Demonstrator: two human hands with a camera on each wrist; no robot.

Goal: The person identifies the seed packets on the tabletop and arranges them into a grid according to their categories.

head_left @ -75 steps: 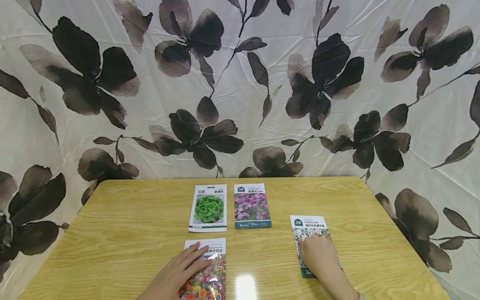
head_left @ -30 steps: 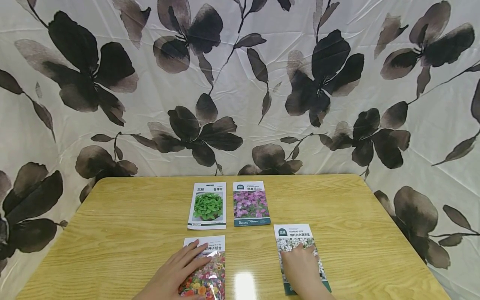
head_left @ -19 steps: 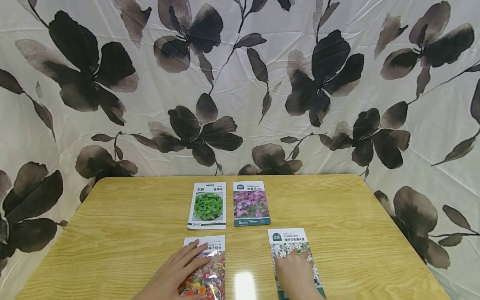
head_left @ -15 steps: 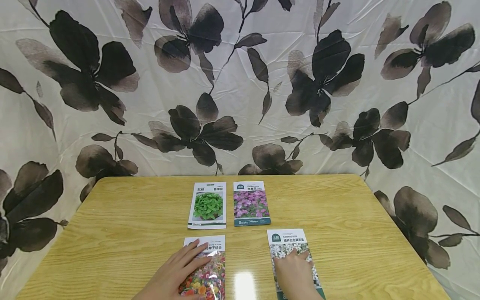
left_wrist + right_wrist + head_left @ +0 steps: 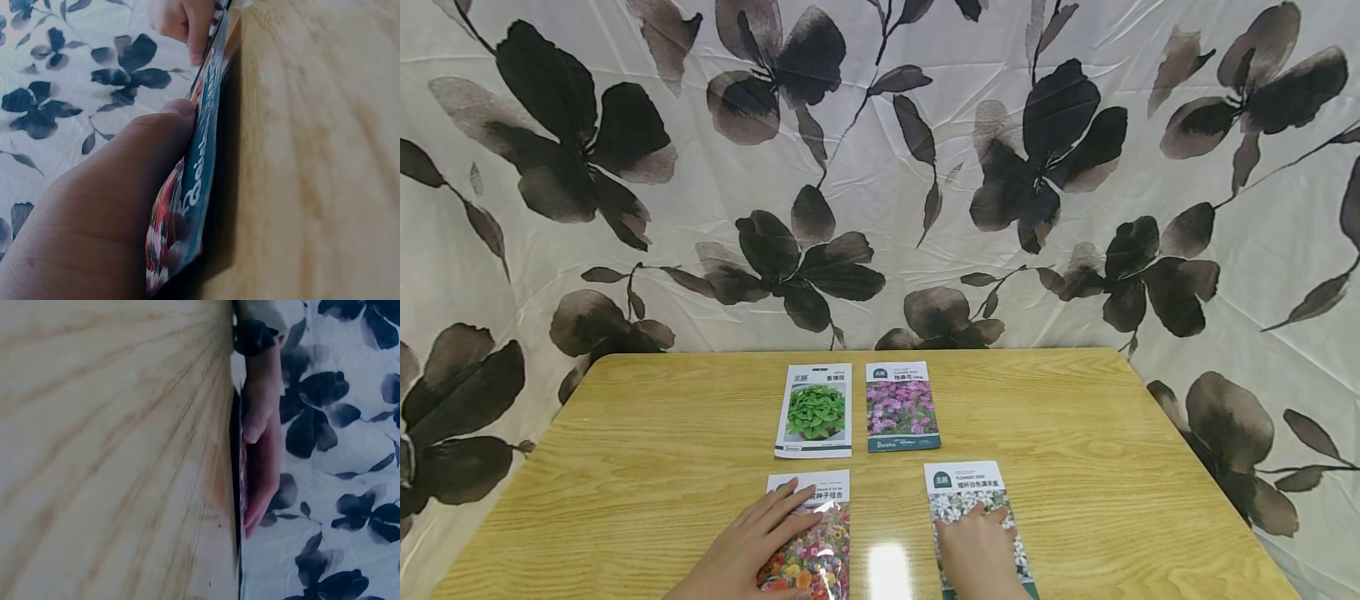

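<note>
My left hand (image 5: pixel 756 537) lies spread over a seed packet with many-coloured flowers (image 5: pixel 820 546), covering its left part. In the left wrist view the thumb (image 5: pixel 144 140) rests along that packet's blue-green edge (image 5: pixel 203 169). To the right, my right hand (image 5: pixel 979 550) presses its fingertips on a white-flower seed packet (image 5: pixel 958 479), which lies flat and slightly tilted. The hand and wrist hide much of its lower part. In the right wrist view the left hand (image 5: pixel 264 450) appears side-on, low over the tabletop.
Behind the left-hand packet lies a green-leaf seed packet (image 5: pixel 816 412), and beside it a purple-flower seed packet (image 5: pixel 902 408). All are on a yellow wood-grain table (image 5: pixel 647 458). A floral cloth (image 5: pixel 925 192) hangs behind the table's far edge.
My right hand has slid the white-flower packet left and nearer to me across the table. The left hand stays on its packet. The two far packets have not moved.
</note>
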